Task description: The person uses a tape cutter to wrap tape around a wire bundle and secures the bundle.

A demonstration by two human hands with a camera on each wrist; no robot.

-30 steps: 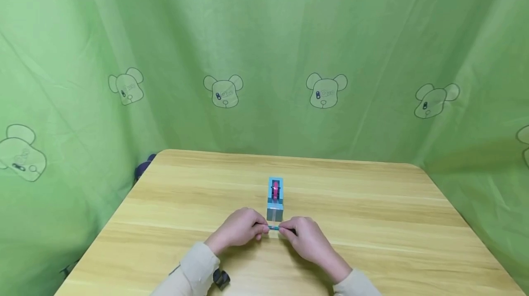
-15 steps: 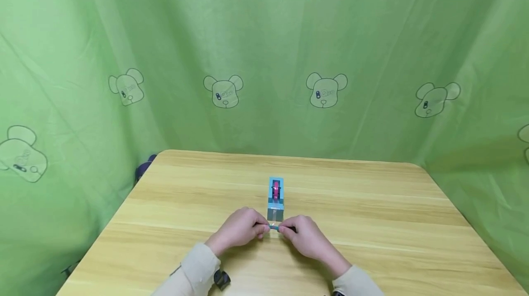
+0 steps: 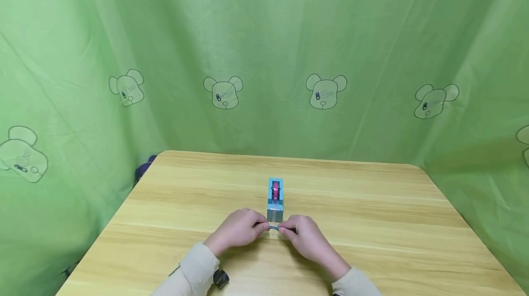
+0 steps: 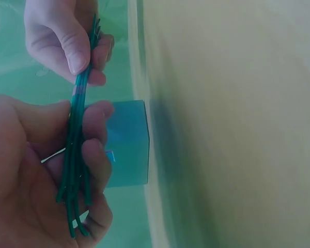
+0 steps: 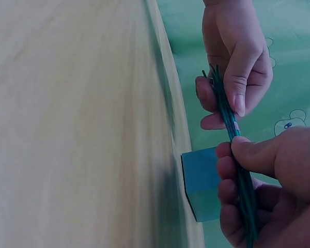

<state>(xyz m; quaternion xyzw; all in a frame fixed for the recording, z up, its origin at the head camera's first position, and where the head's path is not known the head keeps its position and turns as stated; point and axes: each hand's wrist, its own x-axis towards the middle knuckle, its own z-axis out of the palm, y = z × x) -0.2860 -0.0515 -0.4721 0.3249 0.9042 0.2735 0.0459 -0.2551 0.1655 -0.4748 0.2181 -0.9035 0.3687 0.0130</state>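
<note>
Between both hands stretches a bundle of thin green wires (image 4: 74, 155), wrapped near its middle by a narrow pale band (image 4: 79, 89). My left hand (image 3: 241, 228) grips one half between thumb and curled fingers; loose wire ends fan out over its palm in the left wrist view. My right hand (image 3: 305, 238) pinches the other half close by, its thumb (image 5: 250, 150) beside the band. Just beyond the bundle stands a light blue tape dispenser (image 3: 275, 213) with a pink-cored roll (image 3: 275, 191). From the head, fingers hide most of the bundle.
The wooden table (image 3: 372, 204) spreads out around the hands, with green curtains (image 3: 272, 25) behind and at the sides. A small black object (image 3: 221, 279) shows beside the left cuff. Something dark purple (image 3: 144, 167) peeks out past the table's far left corner.
Both hands stay nearly in place on the bundle. A clear, shiny bit that stuck up from its middle half a second ago no longer shows there.
</note>
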